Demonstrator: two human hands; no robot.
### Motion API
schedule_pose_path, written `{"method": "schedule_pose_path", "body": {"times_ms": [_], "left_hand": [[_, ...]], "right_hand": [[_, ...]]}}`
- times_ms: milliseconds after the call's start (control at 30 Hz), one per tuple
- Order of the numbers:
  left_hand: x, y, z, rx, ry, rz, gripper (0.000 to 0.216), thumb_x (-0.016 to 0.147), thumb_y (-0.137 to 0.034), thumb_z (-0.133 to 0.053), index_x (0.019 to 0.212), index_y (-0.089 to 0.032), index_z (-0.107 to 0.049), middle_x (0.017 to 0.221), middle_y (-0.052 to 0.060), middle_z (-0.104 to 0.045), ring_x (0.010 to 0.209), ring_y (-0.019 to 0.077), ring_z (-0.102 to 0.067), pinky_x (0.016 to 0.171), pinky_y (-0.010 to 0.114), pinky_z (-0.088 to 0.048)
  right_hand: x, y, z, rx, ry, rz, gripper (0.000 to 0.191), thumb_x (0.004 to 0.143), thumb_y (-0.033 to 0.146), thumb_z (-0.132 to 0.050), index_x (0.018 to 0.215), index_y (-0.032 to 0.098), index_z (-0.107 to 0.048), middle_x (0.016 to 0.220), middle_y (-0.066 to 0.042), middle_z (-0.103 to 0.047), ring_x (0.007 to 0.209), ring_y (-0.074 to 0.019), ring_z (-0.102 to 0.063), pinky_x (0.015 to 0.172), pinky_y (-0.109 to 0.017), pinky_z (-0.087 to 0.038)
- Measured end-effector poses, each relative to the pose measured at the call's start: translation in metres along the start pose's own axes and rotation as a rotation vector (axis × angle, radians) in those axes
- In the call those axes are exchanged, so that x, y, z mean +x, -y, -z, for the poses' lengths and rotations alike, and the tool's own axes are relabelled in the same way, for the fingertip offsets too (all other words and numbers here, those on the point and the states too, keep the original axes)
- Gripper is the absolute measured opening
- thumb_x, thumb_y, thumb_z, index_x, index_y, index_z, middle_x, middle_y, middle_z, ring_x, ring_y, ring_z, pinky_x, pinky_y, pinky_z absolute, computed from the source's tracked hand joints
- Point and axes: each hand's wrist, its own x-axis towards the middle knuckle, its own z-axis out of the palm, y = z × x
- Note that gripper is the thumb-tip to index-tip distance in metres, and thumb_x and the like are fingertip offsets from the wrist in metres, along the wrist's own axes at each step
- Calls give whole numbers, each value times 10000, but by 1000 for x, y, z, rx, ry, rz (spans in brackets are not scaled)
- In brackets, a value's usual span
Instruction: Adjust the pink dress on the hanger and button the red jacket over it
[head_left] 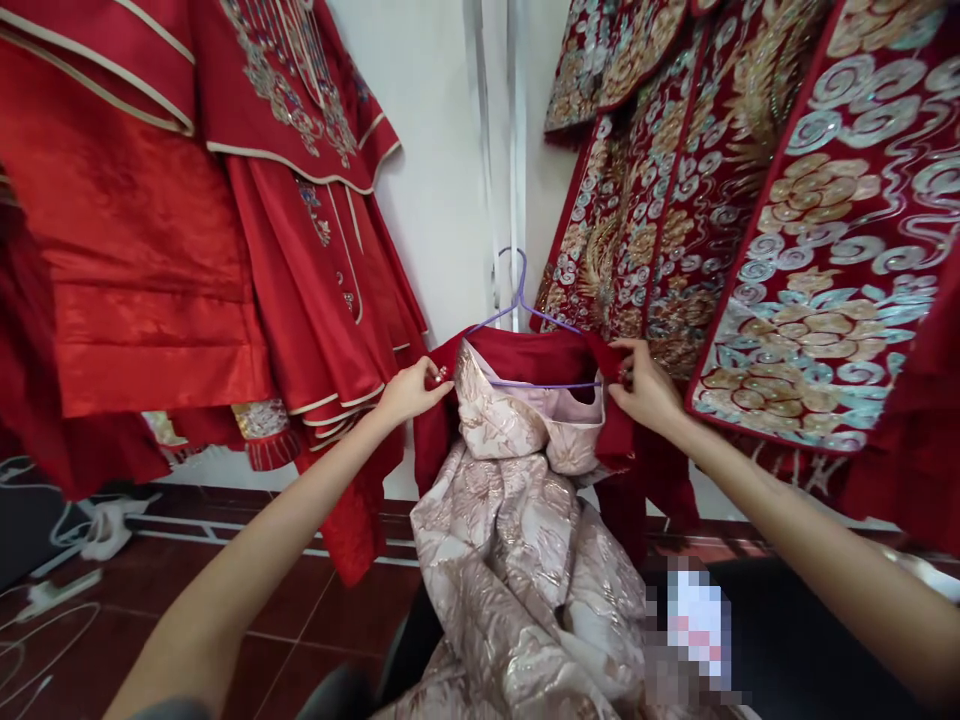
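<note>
A pale pink and gold brocade dress [517,520] hangs in front of me, its skirt falling toward my lap. Behind its bodice is a dark red garment [525,352], on a thin purple hanger [519,290]. My left hand [412,390] pinches the red cloth at the left shoulder, thumb and fingers together. At the opposite shoulder, my right hand [646,385] grips the red cloth beside the dress's strap. The hanger's lower bar passes across the dress's neckline. Whether either hand also holds the dress strap cannot be made out.
Red embroidered garments [315,250] hang at the left. Heavily embroidered dark red and gold garments [810,250] hang at the right. A white metal pole [517,150] stands between them. White cables and a power strip [60,595] lie on the tiled floor [300,600]. A blurred patch covers something at lower right.
</note>
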Motion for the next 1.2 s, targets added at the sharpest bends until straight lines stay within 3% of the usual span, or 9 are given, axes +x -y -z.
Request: {"method": "schedule_pose_path", "body": {"times_ms": [200,433,567,733,933,1200], "left_hand": [[16,-38,-15,136,57,27,219,875,-374,-414,860,-191,-534,872,108,-674,814,255,-646,656,320,-436],[2,-103,-21,31,15,-140,136,839,-316,-489,886,-199,-540,906,83,-673,831,234,-644,679,296,-440],[-4,-100,-35,-186,-81,-11,119,790,-210,-569,904,-197,-535,912,74,-677,852,221,-648,731,300,-460],[-14,-88,-54,-605,-351,89,310,785,-303,-640,1011,-205,-453,835,22,-663,764,154,-649,706,259,-480],[-19,-94,-47,-536,-334,-52,133,815,-257,-598,899,-209,-507,861,8,-653,777,127,-631,732,241,-474],[-8,-90,-49,-606,-250,-8,136,768,-249,-654,877,-193,-595,920,26,-699,801,139,-644,760,263,-487]], "right_hand": [[5,10,-11,183,68,-28,506,650,188,-542,1120,217,-358,825,9,-504,595,-140,-522,612,-297,-451],[-2,71,-70,651,308,103,361,700,207,-547,976,243,-317,875,24,-501,645,-106,-544,622,-271,-494],[-13,95,-78,754,331,81,369,775,311,-586,1037,233,-339,952,-19,-520,742,-137,-603,634,-296,-539],[-22,91,-71,723,209,98,242,886,364,-478,1044,219,-365,959,-56,-551,830,-171,-632,675,-333,-574],[-14,87,-60,602,219,150,176,876,341,-520,987,215,-471,931,-56,-633,839,-180,-656,695,-326,-586],[-5,81,-53,516,206,194,129,832,307,-590,911,213,-632,891,-25,-696,823,-166,-676,697,-290,-585]]}}
